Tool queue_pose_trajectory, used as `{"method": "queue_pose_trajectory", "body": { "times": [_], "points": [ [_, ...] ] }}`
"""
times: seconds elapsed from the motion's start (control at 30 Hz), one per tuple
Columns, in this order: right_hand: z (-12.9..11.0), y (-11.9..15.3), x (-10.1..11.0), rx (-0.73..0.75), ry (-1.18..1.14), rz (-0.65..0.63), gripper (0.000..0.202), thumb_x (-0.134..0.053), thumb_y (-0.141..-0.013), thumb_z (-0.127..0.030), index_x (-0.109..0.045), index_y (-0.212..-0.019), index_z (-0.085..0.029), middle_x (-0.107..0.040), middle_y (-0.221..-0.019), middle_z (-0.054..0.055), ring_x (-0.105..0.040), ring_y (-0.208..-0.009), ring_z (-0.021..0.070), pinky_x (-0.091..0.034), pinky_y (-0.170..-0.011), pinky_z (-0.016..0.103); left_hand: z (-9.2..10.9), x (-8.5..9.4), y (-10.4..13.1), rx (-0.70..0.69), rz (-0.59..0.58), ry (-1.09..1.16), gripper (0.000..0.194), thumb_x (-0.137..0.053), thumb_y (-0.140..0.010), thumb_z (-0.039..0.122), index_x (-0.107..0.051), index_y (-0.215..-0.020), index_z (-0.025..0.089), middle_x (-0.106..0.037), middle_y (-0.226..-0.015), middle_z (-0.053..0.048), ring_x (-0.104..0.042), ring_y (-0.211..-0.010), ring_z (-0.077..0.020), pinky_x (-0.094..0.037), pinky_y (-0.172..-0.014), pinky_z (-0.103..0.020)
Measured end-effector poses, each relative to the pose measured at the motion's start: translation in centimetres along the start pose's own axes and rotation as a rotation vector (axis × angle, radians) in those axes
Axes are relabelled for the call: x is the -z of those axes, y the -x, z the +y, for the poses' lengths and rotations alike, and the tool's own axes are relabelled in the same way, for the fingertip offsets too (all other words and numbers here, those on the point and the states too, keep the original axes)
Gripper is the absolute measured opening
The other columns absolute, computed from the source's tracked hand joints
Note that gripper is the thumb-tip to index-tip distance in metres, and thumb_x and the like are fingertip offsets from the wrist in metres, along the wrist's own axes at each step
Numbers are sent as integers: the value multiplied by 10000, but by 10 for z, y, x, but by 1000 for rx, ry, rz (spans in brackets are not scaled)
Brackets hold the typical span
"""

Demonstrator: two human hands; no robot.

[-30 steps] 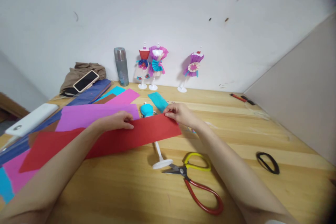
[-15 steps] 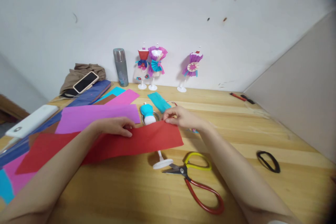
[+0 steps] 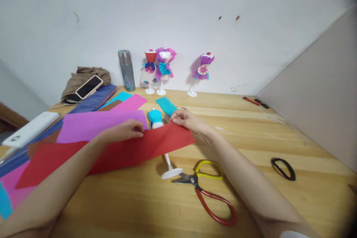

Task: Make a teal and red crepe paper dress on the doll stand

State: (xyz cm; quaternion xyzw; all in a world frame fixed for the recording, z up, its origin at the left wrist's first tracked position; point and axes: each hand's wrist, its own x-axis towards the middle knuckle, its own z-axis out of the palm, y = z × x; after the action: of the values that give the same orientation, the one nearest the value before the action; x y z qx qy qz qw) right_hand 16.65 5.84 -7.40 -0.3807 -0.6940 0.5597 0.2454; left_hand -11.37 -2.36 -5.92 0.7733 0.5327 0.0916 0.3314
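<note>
A long strip of red crepe paper (image 3: 131, 152) stretches between my two hands, its left part lying over other sheets. My left hand (image 3: 126, 130) is closed on its upper edge near the middle, fingers curled. My right hand (image 3: 185, 119) pinches the upper edge by the right end, which is lifted a little. Behind the strip lies a small mannequin (image 3: 155, 116) with a turquoise top; its middle is hidden by the red paper. The mannequin's white base (image 3: 171, 173) shows below the strip, by the open blades of the scissors (image 3: 192, 180).
Purple paper (image 3: 103, 122) and other coloured sheets lie left. A turquoise strip (image 3: 166, 106) lies beyond my right hand. Along the wall stand a flask (image 3: 126, 71) and dressed mannequins (image 3: 205, 68). A phone (image 3: 89, 87) is far left; a black band (image 3: 283, 168) lies right.
The right end of the red paper has been raised slightly and twisted by my right hand. My left fingers have curled in more. The view has shifted slightly.
</note>
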Motion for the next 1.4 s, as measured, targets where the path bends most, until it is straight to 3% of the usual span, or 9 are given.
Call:
{"method": "queue_pose_trajectory", "body": {
  "times": [0.17,0.27,0.5,0.6,0.77,0.87,1.1,1.27,1.4],
  "points": [
    [-5,4,8,16,59,-35,359,-752,-648,-401,-674,-914,-173,-658,-781,3,-567,-701,147,-417,-643,262,1,0,-2,2,126,55,235,-544,-818,409,-566,-742,188,-592,-739,-4,-523,-718,-172,-401,-664,-284],
    [-4,3,12,9,133,-41,324,-759,-608,-360,-685,-851,-159,-654,-786,10,-564,-720,153,-429,-648,262,1,-1,-4,8,141,71,254,-533,-809,432,-525,-721,194,-545,-699,9,-483,-672,-159,-382,-635,-282],
    [1,-1,9,-94,335,31,143,-654,-681,-297,-612,-695,-162,-560,-641,-14,-493,-618,130,-366,-567,253,0,-14,-11,75,180,116,300,-491,-809,479,-435,-697,207,-427,-659,31,-392,-625,-141,-310,-585,-275],
    [-2,1,7,-83,372,-1,110,-667,-657,-256,-606,-638,-166,-542,-602,-32,-479,-614,123,-353,-574,248,2,-13,-8,51,119,129,313,-533,-795,494,-460,-712,202,-458,-666,31,-412,-633,-140,-330,-586,-272],
    [-14,13,13,54,343,-283,94,-656,-672,-231,-661,-735,-162,-595,-662,-28,-520,-655,124,-395,-617,237,10,-4,3,-24,-122,99,337,-586,-816,494,-481,-707,193,-501,-666,31,-441,-639,-135,-347,-587,-261],
    [-21,19,17,111,331,-345,102,-644,-702,-236,-672,-769,-164,-602,-676,-25,-520,-641,120,-397,-608,235,16,1,6,22,-142,51,347,-555,-851,509,-543,-723,186,-556,-696,10,-490,-660,-153,-367,-604,-278],
    [-52,38,16,352,338,-402,131,-651,-813,-270,-719,-818,-158,-707,-862,53,-644,-788,160,-502,-741,277,29,32,23,134,204,69,564,-371,-910,604,-734,-773,194,-741,-889,-51,-642,-852,-222,-477,-781,-318],
    [-65,50,16,489,459,-373,201,-560,-781,-88,-742,-794,-171,-744,-944,83,-692,-892,184,-523,-796,293,28,55,38,156,351,-24,365,-584,-781,515,-706,-697,181,-682,-674,-7,-585,-649,-165,-443,-615,-264],
    [-60,50,14,513,606,-299,330,-496,-700,16,-754,-782,-173,-760,-926,73,-704,-896,184,-526,-819,297,24,59,41,137,468,-123,271,-619,-753,429,-733,-829,195,-743,-807,-21,-642,-740,-191,-488,-698,-286]
  ]
}}
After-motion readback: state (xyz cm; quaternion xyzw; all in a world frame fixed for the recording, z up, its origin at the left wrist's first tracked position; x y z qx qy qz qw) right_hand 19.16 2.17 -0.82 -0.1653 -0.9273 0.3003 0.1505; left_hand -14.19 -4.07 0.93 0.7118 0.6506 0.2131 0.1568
